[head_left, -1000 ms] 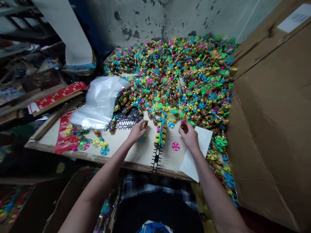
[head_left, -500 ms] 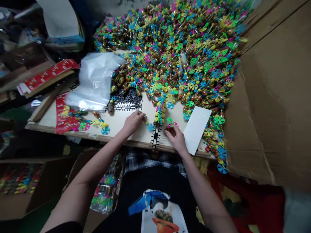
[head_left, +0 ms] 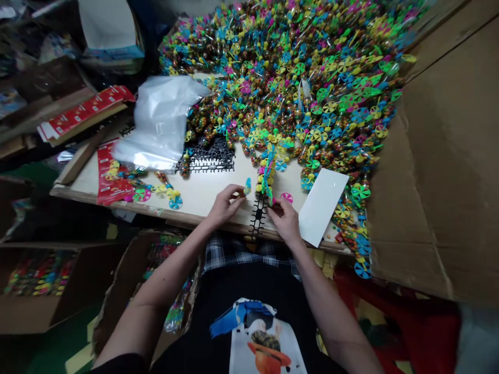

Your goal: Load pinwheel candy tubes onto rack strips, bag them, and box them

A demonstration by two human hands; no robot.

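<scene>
My left hand [head_left: 225, 206] is closed in a pinch on a small candy-filled fan toy, whose blue fan [head_left: 248, 186] stands up past the fingertips. My right hand [head_left: 285, 222] pinches another fan toy beside a black plastic holder strip [head_left: 258, 214]; its pink and green parts show at the fingers, the rest is hidden. The strip lies between both hands, pointing away from me. Along its far part sits a row of yellow, blue and green fan toys [head_left: 265, 174], while the slots nearest me show bare.
A large heap of fan toys [head_left: 288, 83] covers the back. Clear plastic bags [head_left: 159, 122], more black strips [head_left: 212, 156] and red printed cards [head_left: 111, 179] lie left. A white card [head_left: 324, 205] and a tall cardboard box [head_left: 436, 171] are at right.
My left hand has lifted its fan toy off the table and moved closer to the strip. The right hand has brought its toy left, against the strip's side. The view has shifted slightly.
</scene>
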